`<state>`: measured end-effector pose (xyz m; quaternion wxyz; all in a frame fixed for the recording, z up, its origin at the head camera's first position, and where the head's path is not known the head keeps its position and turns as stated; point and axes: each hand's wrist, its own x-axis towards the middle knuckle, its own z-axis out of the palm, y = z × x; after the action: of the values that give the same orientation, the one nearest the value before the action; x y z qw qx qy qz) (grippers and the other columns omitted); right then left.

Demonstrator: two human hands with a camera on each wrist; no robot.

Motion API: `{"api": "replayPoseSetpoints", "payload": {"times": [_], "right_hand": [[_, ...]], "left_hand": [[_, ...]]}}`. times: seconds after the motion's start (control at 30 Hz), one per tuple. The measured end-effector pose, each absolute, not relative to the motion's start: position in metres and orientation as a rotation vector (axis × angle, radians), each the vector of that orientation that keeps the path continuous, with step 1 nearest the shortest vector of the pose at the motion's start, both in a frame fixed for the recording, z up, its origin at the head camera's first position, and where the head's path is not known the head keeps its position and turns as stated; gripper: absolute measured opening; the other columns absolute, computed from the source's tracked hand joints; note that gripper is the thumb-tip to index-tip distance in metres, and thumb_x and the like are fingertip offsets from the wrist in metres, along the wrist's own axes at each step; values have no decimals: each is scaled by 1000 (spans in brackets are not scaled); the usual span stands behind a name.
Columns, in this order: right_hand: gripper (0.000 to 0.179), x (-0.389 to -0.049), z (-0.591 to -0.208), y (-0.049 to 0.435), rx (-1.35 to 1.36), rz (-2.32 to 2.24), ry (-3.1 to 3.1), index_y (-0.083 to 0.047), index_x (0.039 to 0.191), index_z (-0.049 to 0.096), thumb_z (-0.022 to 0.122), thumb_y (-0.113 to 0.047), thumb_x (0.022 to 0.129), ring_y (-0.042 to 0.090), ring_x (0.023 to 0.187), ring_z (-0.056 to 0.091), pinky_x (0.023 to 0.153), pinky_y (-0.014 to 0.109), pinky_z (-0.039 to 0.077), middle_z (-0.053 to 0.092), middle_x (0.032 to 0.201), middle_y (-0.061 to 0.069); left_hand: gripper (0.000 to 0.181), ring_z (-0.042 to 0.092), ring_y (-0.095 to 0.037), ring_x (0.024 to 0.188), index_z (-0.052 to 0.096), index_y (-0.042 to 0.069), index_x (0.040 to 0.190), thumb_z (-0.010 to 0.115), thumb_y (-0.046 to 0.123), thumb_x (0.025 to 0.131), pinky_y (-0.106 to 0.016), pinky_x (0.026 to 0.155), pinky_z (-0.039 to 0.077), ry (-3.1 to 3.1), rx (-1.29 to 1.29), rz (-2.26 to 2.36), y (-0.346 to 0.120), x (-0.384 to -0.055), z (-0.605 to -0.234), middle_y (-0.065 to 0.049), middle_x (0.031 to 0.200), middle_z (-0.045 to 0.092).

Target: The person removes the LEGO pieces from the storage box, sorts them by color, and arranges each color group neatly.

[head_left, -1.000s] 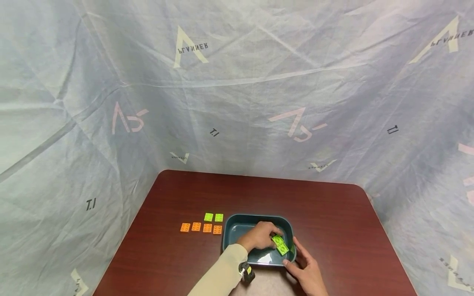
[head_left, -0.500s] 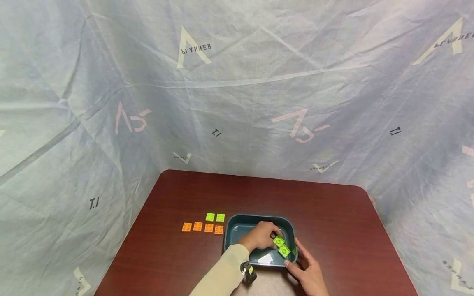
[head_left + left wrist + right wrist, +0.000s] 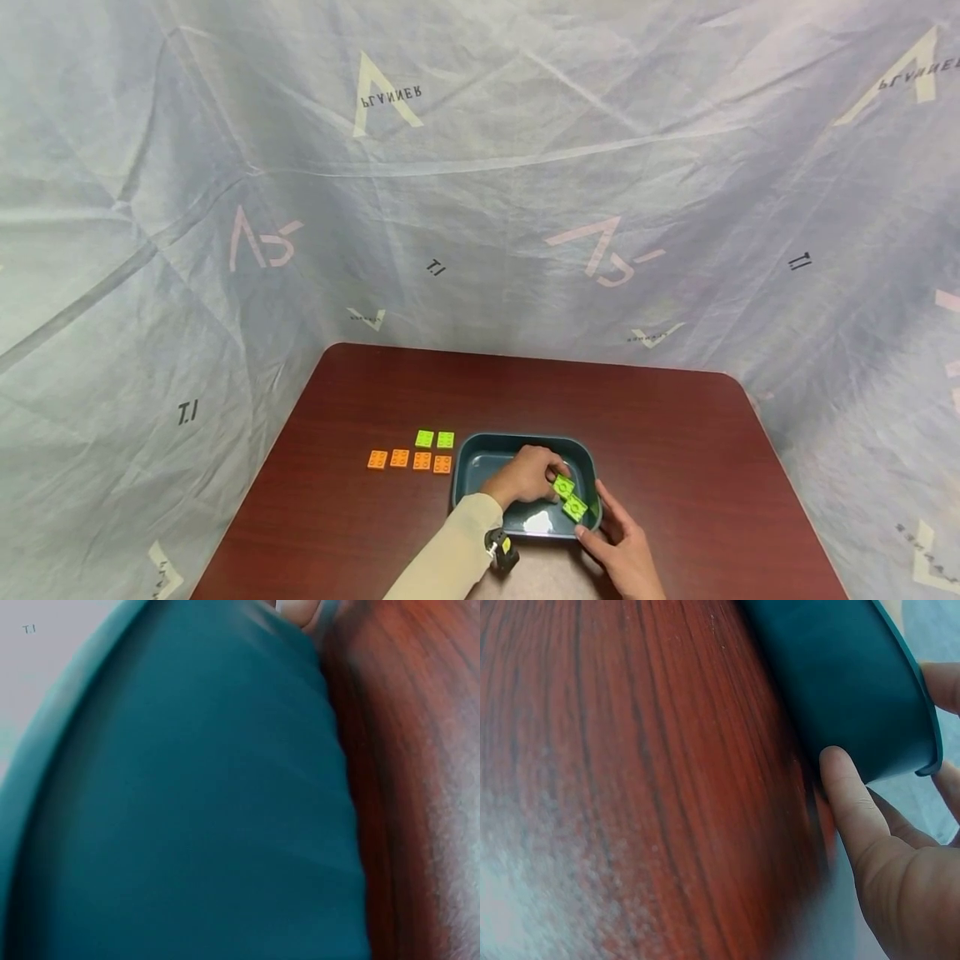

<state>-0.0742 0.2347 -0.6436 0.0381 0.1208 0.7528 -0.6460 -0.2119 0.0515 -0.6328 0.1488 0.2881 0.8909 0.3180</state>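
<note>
A dark teal tray point(image 3: 468, 450) stands on the table in the head view. My left hand point(image 3: 525, 475) reaches down into it, fingers bent at a lime-green building brick point(image 3: 564, 487), which it grips at the edge. A second lime-green brick point(image 3: 575, 508) lies corner to corner with the first, near the tray's right end. My right hand point(image 3: 622, 546) holds the tray's right front corner, thumb at the front wall and fingers along the right side. In the right wrist view its thumb point(image 3: 847, 787) presses the tray wall point(image 3: 847, 682). The left wrist view is mostly filled by the tray wall point(image 3: 202, 787).
Left of the tray, several orange bricks point(image 3: 400, 458) lie in a row on the dark red table point(image 3: 360, 533). Behind them are two lime-green bricks, one left point(image 3: 425, 439) and one right point(image 3: 446, 440). Grey printed sheeting point(image 3: 480, 200) hangs around the table.
The two lime-green bricks at my left fingertips have shifted from one straight line to a staggered, corner-to-corner position. My right hand has kept its hold on the tray.
</note>
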Motion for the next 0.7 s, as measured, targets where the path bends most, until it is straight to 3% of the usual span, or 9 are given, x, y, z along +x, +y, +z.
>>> {"api": "replayPoseSetpoints", "payload": {"times": [0.33,0.7], "right_hand": [[84,-76,-645,236,368,-2006,2299,-28,161,46,87,-20,89,30,128,65,85,19,58,58,150,25],[84,-75,-645,235,358,-2002,2314,-28,161,46,87,-18,89,26,127,65,86,20,58,59,149,24]], "left_hand": [[41,65,3,85,82,18,113,97,11,76,-14,75,53,2555,803,1022,49,-213,-626,9,99,75],[37,67,1,88,82,22,113,95,15,79,-18,74,55,2496,686,1153,41,-213,-621,10,100,74]]}}
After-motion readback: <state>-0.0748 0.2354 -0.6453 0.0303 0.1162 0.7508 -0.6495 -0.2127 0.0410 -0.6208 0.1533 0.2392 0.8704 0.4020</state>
